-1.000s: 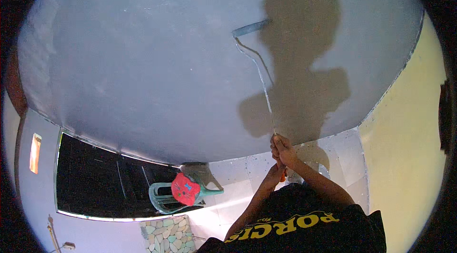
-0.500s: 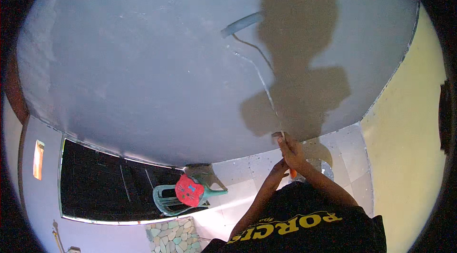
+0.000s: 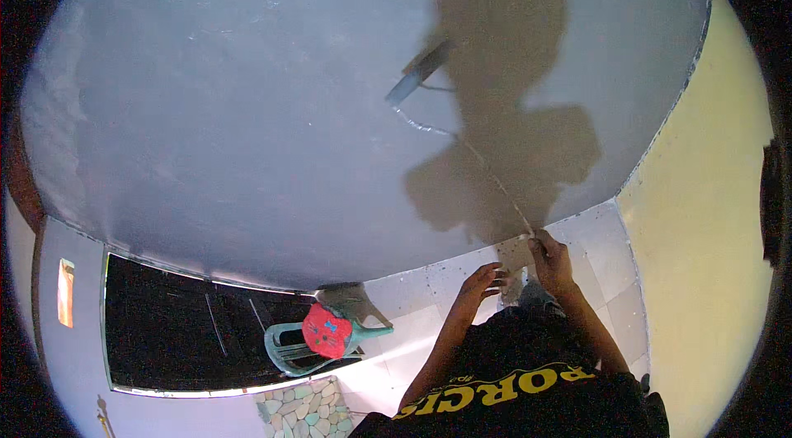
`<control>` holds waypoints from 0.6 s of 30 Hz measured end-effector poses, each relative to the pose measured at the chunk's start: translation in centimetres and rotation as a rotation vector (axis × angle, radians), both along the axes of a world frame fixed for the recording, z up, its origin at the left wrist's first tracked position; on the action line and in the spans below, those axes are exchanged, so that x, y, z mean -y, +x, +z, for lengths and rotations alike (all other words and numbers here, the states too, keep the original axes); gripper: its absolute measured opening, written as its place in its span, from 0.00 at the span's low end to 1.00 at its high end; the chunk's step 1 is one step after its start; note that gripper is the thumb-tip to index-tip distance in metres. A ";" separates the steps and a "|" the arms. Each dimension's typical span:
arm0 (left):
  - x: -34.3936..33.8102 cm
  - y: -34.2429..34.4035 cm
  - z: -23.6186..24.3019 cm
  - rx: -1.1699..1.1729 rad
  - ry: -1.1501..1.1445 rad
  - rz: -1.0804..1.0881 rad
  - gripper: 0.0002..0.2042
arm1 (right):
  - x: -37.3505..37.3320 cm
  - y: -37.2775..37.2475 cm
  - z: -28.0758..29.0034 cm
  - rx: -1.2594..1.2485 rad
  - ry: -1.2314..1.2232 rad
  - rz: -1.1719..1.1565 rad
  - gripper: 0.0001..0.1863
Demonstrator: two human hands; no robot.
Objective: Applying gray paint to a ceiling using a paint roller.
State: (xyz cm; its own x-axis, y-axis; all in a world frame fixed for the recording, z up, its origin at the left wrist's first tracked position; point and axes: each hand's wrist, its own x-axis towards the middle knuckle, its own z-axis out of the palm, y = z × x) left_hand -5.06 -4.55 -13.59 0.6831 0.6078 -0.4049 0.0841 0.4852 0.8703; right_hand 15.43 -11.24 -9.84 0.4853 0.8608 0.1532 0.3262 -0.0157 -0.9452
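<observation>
My right hand [image 3: 551, 256] grips the thin pole [image 3: 495, 176] of a paint roller, whose crooked frame runs up to a blue-grey roller head [image 3: 404, 85] at the grey painted wall [image 3: 239, 108]. My left hand [image 3: 487, 280] is off the pole, below and left of my right hand, with fingers apart and slightly curled. A large shadow of my head and upper body falls on the wall around the roller.
A green plastic chair [image 3: 280, 349] with a red cushion [image 3: 323, 331] stands by a dark doorway [image 3: 165, 322] at lower left. A pebble-patterned mat [image 3: 301, 409] lies below it. A yellow wall [image 3: 685, 207] is at right; pale floor tiles [image 3: 400, 314] border the grey wall.
My right hand has moved right along with the pole's lower end. The roller head has dropped and tilted more steeply. My left hand has let go of the pole.
</observation>
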 end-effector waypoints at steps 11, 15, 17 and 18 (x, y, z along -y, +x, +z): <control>-0.5 0.6 1.2 -0.023 0.039 -0.045 0.28 | -0.3 0.4 -0.9 0.102 -0.093 -0.031 0.14; -1.2 1.9 3.3 -0.030 0.172 -0.081 0.29 | -1.2 0.9 -3.4 0.019 -0.083 0.011 0.16; -1.7 2.1 3.8 -0.034 0.201 -0.103 0.29 | -1.7 0.6 -2.5 -0.088 -0.061 0.038 0.16; -1.9 2.3 4.1 -0.042 0.199 -0.102 0.29 | -1.8 0.3 -2.2 -0.190 -0.036 0.063 0.17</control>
